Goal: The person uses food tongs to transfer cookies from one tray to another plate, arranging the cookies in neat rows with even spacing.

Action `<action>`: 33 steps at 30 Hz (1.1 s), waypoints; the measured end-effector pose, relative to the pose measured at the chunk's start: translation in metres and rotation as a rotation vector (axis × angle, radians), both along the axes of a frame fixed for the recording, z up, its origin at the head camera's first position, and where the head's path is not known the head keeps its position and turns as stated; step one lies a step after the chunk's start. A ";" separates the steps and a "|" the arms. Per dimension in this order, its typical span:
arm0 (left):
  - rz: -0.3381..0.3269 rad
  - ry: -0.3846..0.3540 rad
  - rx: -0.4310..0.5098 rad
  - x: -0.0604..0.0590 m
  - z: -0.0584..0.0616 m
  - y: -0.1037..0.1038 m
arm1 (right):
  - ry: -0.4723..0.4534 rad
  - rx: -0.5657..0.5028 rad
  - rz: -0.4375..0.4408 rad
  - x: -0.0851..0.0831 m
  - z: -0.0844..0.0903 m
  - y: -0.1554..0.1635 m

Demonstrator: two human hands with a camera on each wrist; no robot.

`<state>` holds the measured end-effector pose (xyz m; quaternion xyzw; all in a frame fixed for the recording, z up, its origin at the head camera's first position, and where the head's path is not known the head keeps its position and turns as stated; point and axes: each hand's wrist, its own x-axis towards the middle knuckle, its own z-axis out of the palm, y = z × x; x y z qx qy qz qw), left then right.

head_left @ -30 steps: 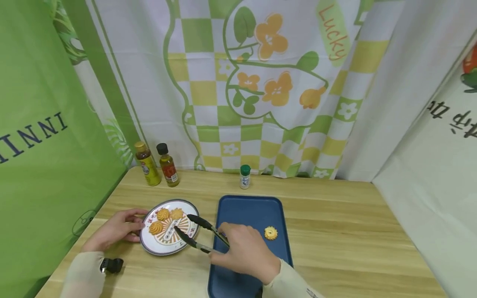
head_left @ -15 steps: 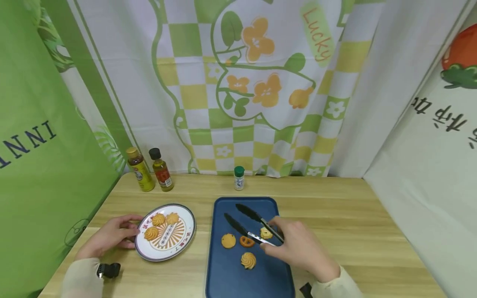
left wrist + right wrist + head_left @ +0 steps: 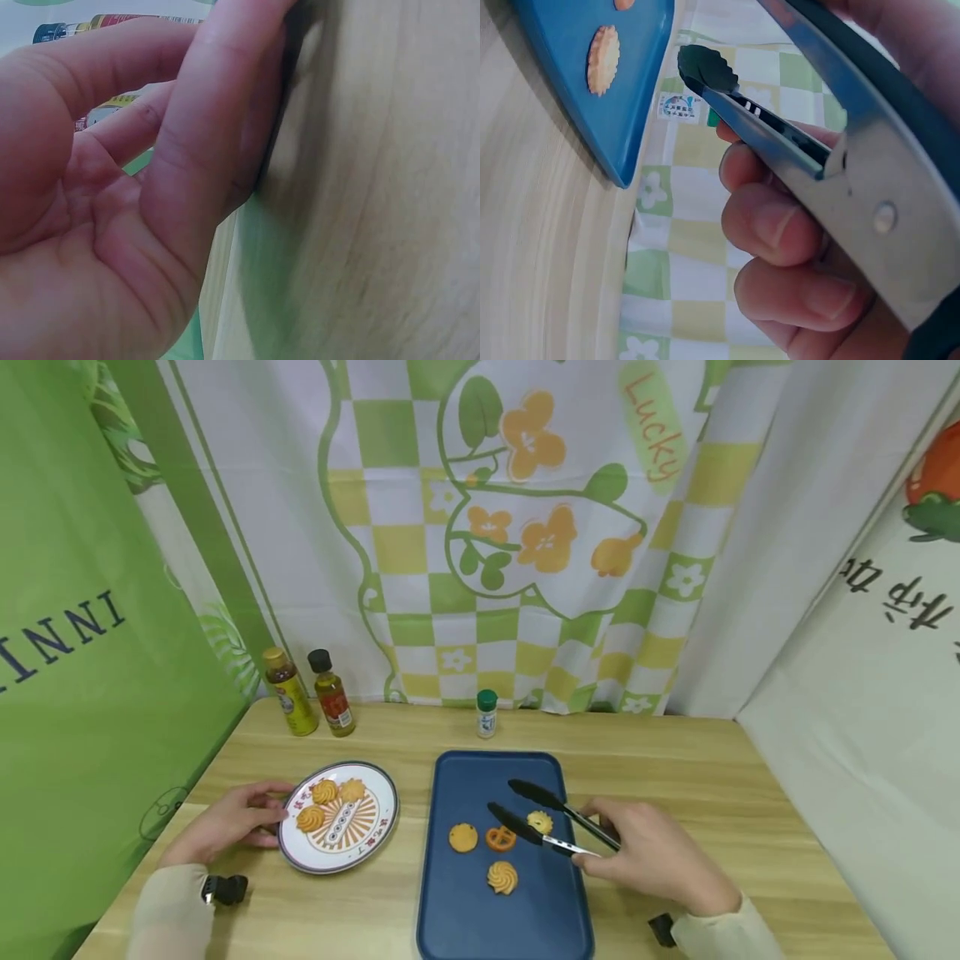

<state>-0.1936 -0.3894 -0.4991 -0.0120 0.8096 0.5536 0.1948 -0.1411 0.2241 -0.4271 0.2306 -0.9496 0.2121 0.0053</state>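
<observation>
Black-tipped tongs (image 3: 551,824) in my right hand (image 3: 656,860), gripped at the handle, tips spread either side of a cookie (image 3: 539,822) on the tray (image 3: 525,927). Left hand (image 3: 228,822) relaxed, fingers touching the plate (image 3: 378,835) rim, steadying it.

It looked like a staged kitchen corner rather than a real home. A wooden tabletop (image 3: 675,777) was walled in by hung cloths: a green one (image 3: 90,635) at 9 o'clock, a checked floral one (image 3: 525,527) at 12, white printed sheets (image 3: 862,693) at 3. Sauce bottles (image 3: 311,693) and a shaker (image 3: 487,713) stood at the back, a plate (image 3: 375,835) and tray (image 3: 495,772) of biscuits in front.
</observation>
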 end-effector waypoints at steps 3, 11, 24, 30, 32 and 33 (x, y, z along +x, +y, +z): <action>0.005 0.007 -0.004 -0.004 0.002 0.000 | 0.017 0.037 0.008 0.000 0.003 -0.001; 0.015 0.010 -0.009 0.002 -0.004 -0.003 | -0.025 0.082 0.066 0.010 -0.002 -0.008; 0.014 0.003 -0.002 0.008 -0.014 -0.001 | -0.090 0.112 0.104 0.013 -0.019 -0.040; 0.002 0.021 -0.004 0.001 -0.009 -0.003 | -0.087 0.113 0.100 0.009 -0.014 -0.048; 0.005 0.020 -0.003 0.000 -0.008 -0.002 | -0.090 0.113 0.116 0.005 -0.011 -0.050; 0.011 0.020 -0.002 0.000 -0.008 -0.002 | -0.091 0.113 0.125 0.003 -0.010 -0.050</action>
